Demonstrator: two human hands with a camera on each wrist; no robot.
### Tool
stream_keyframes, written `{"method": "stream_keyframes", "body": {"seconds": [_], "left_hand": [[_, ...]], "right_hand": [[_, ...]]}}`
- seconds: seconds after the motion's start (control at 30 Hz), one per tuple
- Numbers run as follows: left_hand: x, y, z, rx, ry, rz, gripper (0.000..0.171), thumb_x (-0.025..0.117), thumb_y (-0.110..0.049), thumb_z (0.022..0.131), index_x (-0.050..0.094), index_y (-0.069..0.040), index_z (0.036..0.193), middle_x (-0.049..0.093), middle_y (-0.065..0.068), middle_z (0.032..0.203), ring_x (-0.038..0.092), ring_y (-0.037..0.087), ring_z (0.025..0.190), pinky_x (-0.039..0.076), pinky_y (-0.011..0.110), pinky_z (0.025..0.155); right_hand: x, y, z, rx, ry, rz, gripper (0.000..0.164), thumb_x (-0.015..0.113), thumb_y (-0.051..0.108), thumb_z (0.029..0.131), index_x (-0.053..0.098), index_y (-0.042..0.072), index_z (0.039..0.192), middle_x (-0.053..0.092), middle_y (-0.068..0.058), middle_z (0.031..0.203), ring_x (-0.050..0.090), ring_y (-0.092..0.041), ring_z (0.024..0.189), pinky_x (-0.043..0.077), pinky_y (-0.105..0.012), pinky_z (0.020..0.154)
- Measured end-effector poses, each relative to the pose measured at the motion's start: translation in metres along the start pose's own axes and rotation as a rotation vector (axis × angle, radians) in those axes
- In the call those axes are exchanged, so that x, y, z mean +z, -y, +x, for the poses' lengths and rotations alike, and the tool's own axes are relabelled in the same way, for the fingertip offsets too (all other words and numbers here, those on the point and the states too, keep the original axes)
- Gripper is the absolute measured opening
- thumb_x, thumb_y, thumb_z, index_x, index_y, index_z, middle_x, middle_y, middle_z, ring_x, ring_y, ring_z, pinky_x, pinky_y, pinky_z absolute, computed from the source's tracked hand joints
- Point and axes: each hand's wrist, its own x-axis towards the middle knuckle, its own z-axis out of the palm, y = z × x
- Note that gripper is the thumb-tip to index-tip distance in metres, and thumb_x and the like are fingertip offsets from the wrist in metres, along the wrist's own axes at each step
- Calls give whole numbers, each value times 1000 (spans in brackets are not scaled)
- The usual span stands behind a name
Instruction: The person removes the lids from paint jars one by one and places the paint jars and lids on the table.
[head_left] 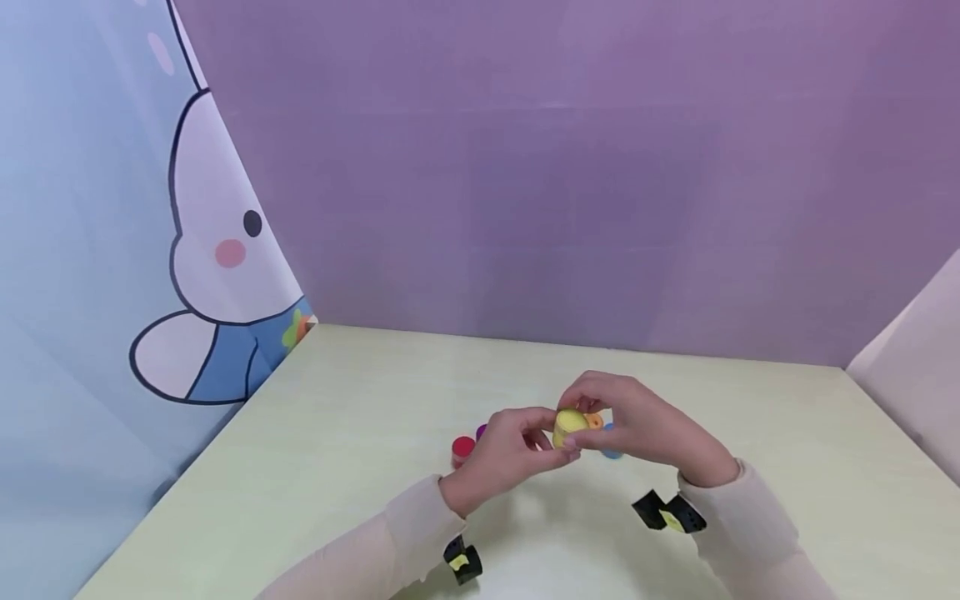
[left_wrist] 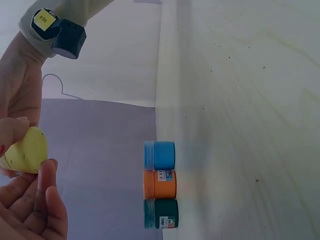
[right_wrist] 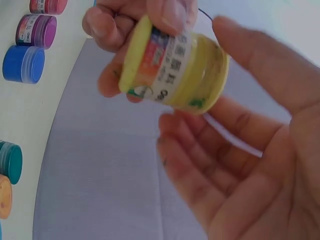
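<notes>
Above the table, both hands meet at a small yellow paint jar [head_left: 568,427], its printed label facing the right wrist camera. My left hand [head_left: 510,450] grips the labelled body, thumb on one side and fingers on the other. Around the lid end, my right hand [head_left: 637,417] has its thumb and fingers spread. In the right wrist view, the right thumb [right_wrist: 265,60] lies close along the lid's edge. The jar tilts in that view, with green smears on its lid.
Behind the hands stand more paint jars: red [head_left: 462,449], purple [right_wrist: 36,31] and blue [right_wrist: 23,64] to the left. Light blue [left_wrist: 161,155], orange [left_wrist: 160,184] and dark green [left_wrist: 161,214] form a row to the right. A purple backdrop [head_left: 585,183] rises beyond the pale table [head_left: 375,375].
</notes>
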Motion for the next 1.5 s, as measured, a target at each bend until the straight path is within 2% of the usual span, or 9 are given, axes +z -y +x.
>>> {"method": "stream_keyframes", "body": {"seconds": [0.17, 0.33, 0.57, 0.7, 1.0, 1.1, 1.2, 1.33, 1.5], "left_hand": [[1, -1, 0, -30, -13, -6, 27, 73, -31, 75, 65, -22, 99, 61, -11, 78, 53, 9, 63, 45, 22, 49], [2, -1, 3, 2, -14, -4, 25, 73, -29, 75, 66, -22, 98, 61, -13, 80, 53, 7, 63, 46, 23, 50], [-1, -3, 7, 17, -31, 19, 27, 73, -30, 76, 65, -22, 100, 62, -14, 84, 54, 7, 65, 47, 24, 51], [-2, -1, 6, 39, -21, 13, 26, 73, -28, 76, 65, -21, 99, 62, -14, 85, 55, 6, 65, 48, 24, 51], [-7, -4, 8, 53, -14, 24, 27, 73, -27, 76, 65, -19, 101, 62, -13, 87, 55, 7, 66, 48, 24, 53], [-6, -4, 7, 34, -15, 27, 27, 73, -28, 76, 65, -19, 100, 62, -13, 85, 54, 7, 65, 48, 24, 52], [-5, -2, 7, 23, -21, 31, 26, 72, -30, 76, 65, -20, 99, 62, -13, 84, 54, 8, 65, 48, 24, 52], [-5, -1, 9, 32, -28, 34, 25, 72, -30, 77, 65, -21, 99, 62, -13, 86, 55, 8, 65, 49, 25, 52], [-4, -3, 10, 34, -26, 22, 24, 73, -28, 76, 65, -21, 98, 62, -13, 86, 55, 8, 65, 48, 25, 52]], "right_hand": [[3, 7, -1, 131, -22, -30, 22, 71, 30, 78, 58, 17, 89, 55, 10, 82, 52, -8, 72, 48, -29, 65], [2, 10, -1, 167, -45, -33, 21, 72, 29, 77, 58, 16, 85, 54, 10, 77, 52, -7, 69, 48, -29, 63], [-3, 12, 4, 136, -47, -42, 18, 72, 24, 77, 58, 15, 85, 53, 9, 76, 53, -6, 68, 48, -28, 64], [-6, 12, 4, 119, -10, -21, 17, 71, 20, 78, 58, 15, 88, 55, 8, 79, 53, -8, 71, 48, -29, 65], [-8, 9, 9, 24, 5, -24, 23, 67, 4, 76, 59, 15, 94, 57, 8, 88, 55, -8, 77, 49, -32, 68], [-6, 10, 9, 54, -6, -36, 20, 69, 14, 78, 58, 16, 95, 57, 9, 88, 54, -9, 78, 49, -35, 69], [-5, 14, 10, 139, -8, -49, 23, 71, 24, 78, 58, 14, 94, 56, 7, 85, 54, -10, 76, 48, -32, 66], [-7, 18, 13, 240, 3, -69, 22, 72, 25, 77, 58, 12, 88, 54, 6, 79, 52, -10, 70, 47, -28, 60], [-9, 19, 11, 234, 16, -70, 19, 72, 22, 77, 58, 14, 87, 54, 8, 79, 52, -8, 71, 47, -30, 64]]}}
